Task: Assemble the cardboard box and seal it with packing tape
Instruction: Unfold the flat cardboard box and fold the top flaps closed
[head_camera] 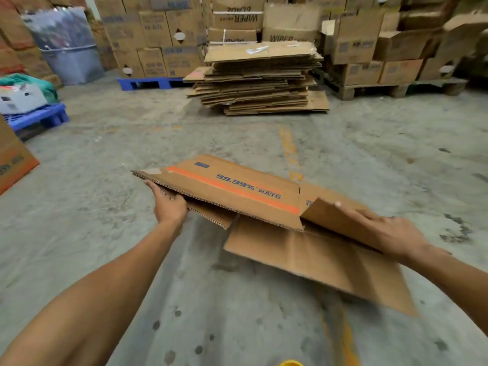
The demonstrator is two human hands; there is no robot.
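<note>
My left hand (169, 204) is closed on the near-left edge of the flattened cardboard box (237, 188), fingers under the board. My right hand (383, 231) lies open and flat, fingers spread, on a raised flap (340, 220) at the box's right end, pressing rather than gripping. The box hangs in the air between both hands, above the concrete floor (105, 154), printed face up, with a plain lower panel (317, 257) drooping toward me. I judge it light but broad: stiff across the corrugation, yet quick to hinge at its scored folds, so a hold near an edge lets the far side sag. Holds on opposite edges, close to the creases, should let me square it open. Its cut edges look rough and the faces dry, not slippery. No tape is in view. Farther off lies a stack of flat cartons (258, 80), with walls of packed boxes (158, 30) behind.
</note>
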